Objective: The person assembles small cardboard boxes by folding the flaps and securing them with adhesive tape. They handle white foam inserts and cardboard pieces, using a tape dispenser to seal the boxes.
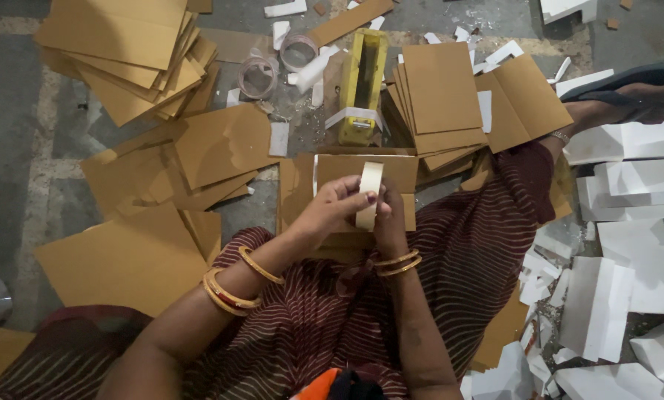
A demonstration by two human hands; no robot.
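Tape roll, pale and standing on edge, sits right between both hands just above the lap, over a folded brown cardboard piece. Left hand curls its fingers onto the roll's near side, grip closed on it, thumb and fingertips pinching at the rim. Right hand comes in from behind the roll, mostly hidden by it; it touches the roll, but whether that grip is closed I cannot tell. Gold bangles ring both wrists. Ahead on the floor stands a yellow tape dispenser, with a stack of cardboard sheets just beside it. Two clear tape rolls lie farther left, and white foam pieces are strewn at right.
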